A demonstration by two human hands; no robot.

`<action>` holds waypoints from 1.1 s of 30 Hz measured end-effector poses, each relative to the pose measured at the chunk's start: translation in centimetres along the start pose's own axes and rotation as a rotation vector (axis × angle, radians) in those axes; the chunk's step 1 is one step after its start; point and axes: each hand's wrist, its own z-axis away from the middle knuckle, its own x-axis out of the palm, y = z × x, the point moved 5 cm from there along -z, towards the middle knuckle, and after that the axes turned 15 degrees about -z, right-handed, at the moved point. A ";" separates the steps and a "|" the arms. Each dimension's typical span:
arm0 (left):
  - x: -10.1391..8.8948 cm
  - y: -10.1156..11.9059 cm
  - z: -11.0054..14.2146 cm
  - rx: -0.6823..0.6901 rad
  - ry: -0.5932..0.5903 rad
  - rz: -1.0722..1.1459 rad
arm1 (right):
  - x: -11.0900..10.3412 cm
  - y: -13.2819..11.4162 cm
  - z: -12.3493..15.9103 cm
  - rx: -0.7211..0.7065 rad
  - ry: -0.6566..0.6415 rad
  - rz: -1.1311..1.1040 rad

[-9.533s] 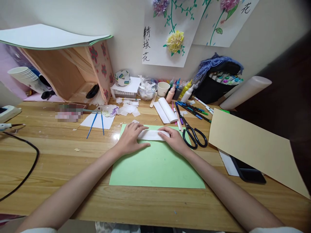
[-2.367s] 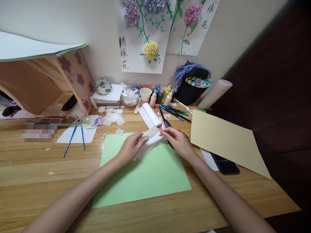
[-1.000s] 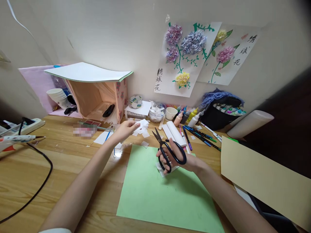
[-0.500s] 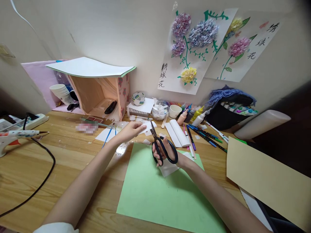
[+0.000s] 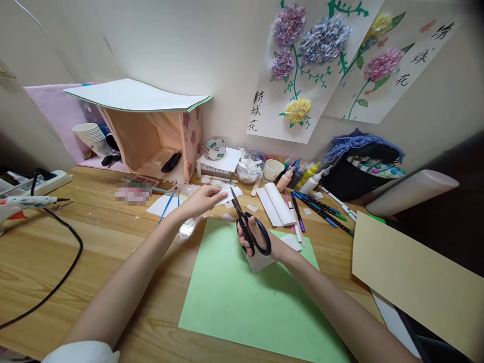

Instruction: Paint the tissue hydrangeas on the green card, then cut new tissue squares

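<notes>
My left hand (image 5: 204, 200) pinches a small piece of white paper (image 5: 235, 192) between thumb and fingers, above the back edge of a green sheet (image 5: 242, 302). In my right hand (image 5: 252, 234) is a pair of black-handled scissors (image 5: 242, 214), with fingers and thumb through the loops. The blades point up and left, their tips beside the paper; whether they touch it I cannot tell. Beneath my right hand a white paper piece (image 5: 260, 263) lies on the green sheet.
A glue gun (image 5: 28, 202) with a black cable is at the left. Behind my hands stand an open peach box (image 5: 151, 136), a bowl of paper scraps (image 5: 249, 169), paint bottles (image 5: 285, 179) and markers (image 5: 321, 209). A tan board (image 5: 412, 277) covers the right side.
The view has tilted and shifted slightly. The scissor loops have come closer together, and the scissors still sit beside the white paper in my left hand.
</notes>
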 end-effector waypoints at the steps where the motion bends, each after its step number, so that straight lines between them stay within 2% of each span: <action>1: 0.0 -0.1 0.0 -0.001 -0.005 0.001 | 0.0 -0.1 0.0 -0.020 0.012 0.012; 5: 0.1 -0.5 0.0 -0.010 -0.019 0.014 | 0.1 -0.2 0.1 -0.075 0.071 0.048; 10: -0.1 -1.0 -0.2 -0.008 -0.022 0.052 | -0.2 0.0 0.1 -0.050 0.156 0.085; 17: -0.1 -0.8 0.0 0.010 -0.070 0.082 | 0.1 -0.2 0.1 -0.088 0.037 0.117; 26: 0.1 -0.1 0.2 0.037 -0.120 0.064 | -0.4 -0.6 0.0 -0.099 0.056 0.123; 29: 0.1 -0.5 0.1 0.018 -0.102 0.073 | -0.7 -0.2 -0.2 -0.078 0.127 0.066; 33: -0.1 -0.9 -0.1 -0.035 -0.013 0.065 | -0.9 0.2 -0.6 -0.060 0.193 -0.009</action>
